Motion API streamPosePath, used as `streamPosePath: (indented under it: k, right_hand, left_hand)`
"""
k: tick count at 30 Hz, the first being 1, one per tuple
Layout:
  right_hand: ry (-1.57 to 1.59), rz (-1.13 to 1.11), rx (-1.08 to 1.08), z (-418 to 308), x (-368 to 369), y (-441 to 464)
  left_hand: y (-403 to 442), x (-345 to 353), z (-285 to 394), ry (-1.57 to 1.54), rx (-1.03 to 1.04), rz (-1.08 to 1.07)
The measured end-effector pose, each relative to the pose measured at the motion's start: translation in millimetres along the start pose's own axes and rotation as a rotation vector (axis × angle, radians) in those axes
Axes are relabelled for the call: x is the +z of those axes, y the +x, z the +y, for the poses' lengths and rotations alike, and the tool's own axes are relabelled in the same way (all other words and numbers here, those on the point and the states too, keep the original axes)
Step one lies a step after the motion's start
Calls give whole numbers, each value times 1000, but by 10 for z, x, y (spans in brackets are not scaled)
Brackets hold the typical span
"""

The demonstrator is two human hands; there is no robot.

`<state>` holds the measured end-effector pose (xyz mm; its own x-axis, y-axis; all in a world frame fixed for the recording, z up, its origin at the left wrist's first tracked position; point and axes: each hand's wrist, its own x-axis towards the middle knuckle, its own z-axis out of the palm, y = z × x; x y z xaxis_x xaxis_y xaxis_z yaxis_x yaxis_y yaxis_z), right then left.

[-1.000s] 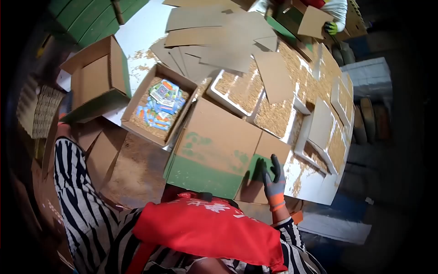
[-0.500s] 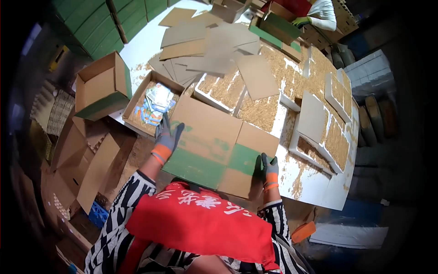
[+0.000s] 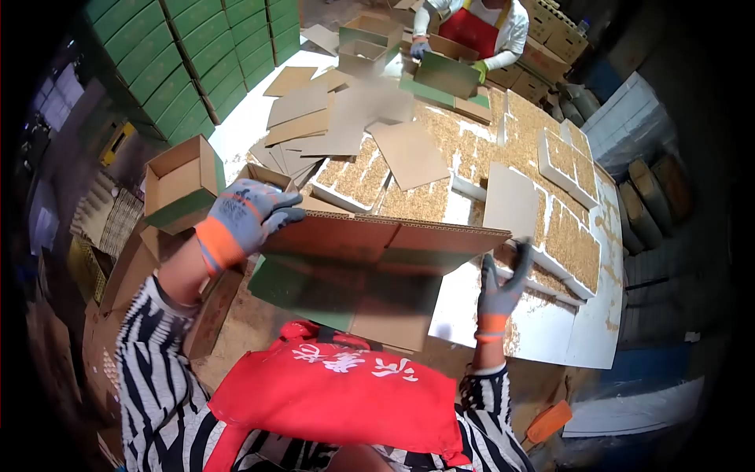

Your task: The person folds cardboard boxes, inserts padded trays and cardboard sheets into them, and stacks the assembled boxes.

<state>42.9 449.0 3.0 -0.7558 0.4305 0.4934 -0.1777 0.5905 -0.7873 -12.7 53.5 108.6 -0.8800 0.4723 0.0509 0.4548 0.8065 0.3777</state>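
A flattened cardboard box, brown with green printed areas, stands tilted up in front of me with its long edge raised. My left hand, in a grey glove with an orange cuff, has its fingers closed over the upper left corner. By the right end of the cardboard is my right hand, its gloved fingers spread apart; whether it touches the edge I cannot tell. Behind my left hand a low open box shows only in part, its contents hidden.
An empty green-brown box stands at the left. Loose cardboard sheets and white trays of brown shavings cover much of the white table. Green boxes are stacked at the back left. Across the table a co-worker handles a box.
The flattened box has gone from lying flat to tilted up. My left hand has risen and gripped its upper corner; my right hand has shifted right, fingers spread. The view has also shifted.
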Motion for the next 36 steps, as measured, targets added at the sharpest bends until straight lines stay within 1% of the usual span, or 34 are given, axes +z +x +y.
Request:
streamPosePath:
  k: [1, 2, 3, 5, 6, 7, 9, 10, 11, 13, 14, 15, 16, 17, 18, 19, 21, 23, 25, 26, 27, 29, 30, 31, 32, 33, 34, 36]
  right_hand:
    - [-140, 89, -200, -382, -14, 35]
    - [-72, 70, -379, -602, 60, 81]
    - [-129, -53, -676, -833, 136, 132]
    - [-424, -381, -625, -1323, 409, 58]
    - [-480, -501, -629, -1320, 573, 5]
    - [-600, -619, -639, -1347, 584, -24]
    - [-566, -610, -652, -1345, 411, -177]
    - [-535, -605, -669, -1327, 324, -299]
    - [-543, -631, -664, -1325, 234, -402]
    - [-488, -580, -670, -1302, 127, -580]
    - [-489, -568, -695, -1262, 81, -646]
    - [-490, -557, -722, -1197, 48, -699]
    - [-489, -546, -750, -1121, 40, -730]
    - [-447, -592, -726, -959, 71, -761]
    - [-406, -631, -704, -744, 142, -776]
    - [-364, -668, -678, -699, 181, -766]
    - [-327, -571, -688, -841, 174, -661]
    - [-328, -507, -717, -1051, 140, -476]
    - [-211, -502, -764, -1206, 126, -225]
    - [-230, -574, -782, -1203, 122, -136]
    - [-249, -646, -801, -1204, 129, -69]
    - [-408, -610, -810, -1174, 269, -56]
    - [-487, -591, -814, -1117, 348, -70]
    - [-483, -534, -772, -1043, 432, -82]
    - [-470, -526, -719, -1041, 443, -97]
    - [-455, -517, -666, -1082, 450, -113]
    - [-463, -508, -665, -1083, 443, -153]
    - [-485, -482, -671, -1017, 380, -262]
  left_hand:
    - [48, -75, -40, -64, -10, -115]
    - [58, -140, -56, -174, -97, -200]
    - [146, -170, -229, -400, -161, -429]
    - [316, -337, -66, -379, -277, -658]
    - [384, -411, 0, -340, -454, -751]
    - [425, -363, -113, -398, -376, -768]
    - [467, -144, -461, -531, -222, -787]
    - [444, -142, -409, -517, -231, -783]
    - [395, -133, -361, -486, -98, -679]
    - [246, -148, -196, -419, 167, -463]
    - [169, -268, 67, -578, -392, -425]
    - [145, -298, 56, -476, -354, -291]
    - [78, -211, -120, -521, -259, -297]
    - [16, -70, -282, -564, -158, -305]
    - [-89, 46, -249, -792, -11, -359]
    - [-135, 18, -79, -635, 114, -397]
    - [-224, 33, 140, -525, 286, -415]
    - [-267, 29, 330, -433, 425, -358]
    - [-252, 74, 325, -390, 358, -449]
    - [-225, 82, 312, -365, 325, -492]
    - [-188, 85, 302, -426, 234, -586]
    - [-94, 108, 240, -551, 43, -772]
    - [-11, 197, 157, -654, -36, -788]
    - [88, 261, 35, -824, -16, -768]
    - [171, 293, -36, -859, -9, -766]
    - [232, 270, -54, -893, -3, -762]
    - [266, 194, -42, -792, -66, -758]
    - [228, 152, -28, -793, -3, -517]
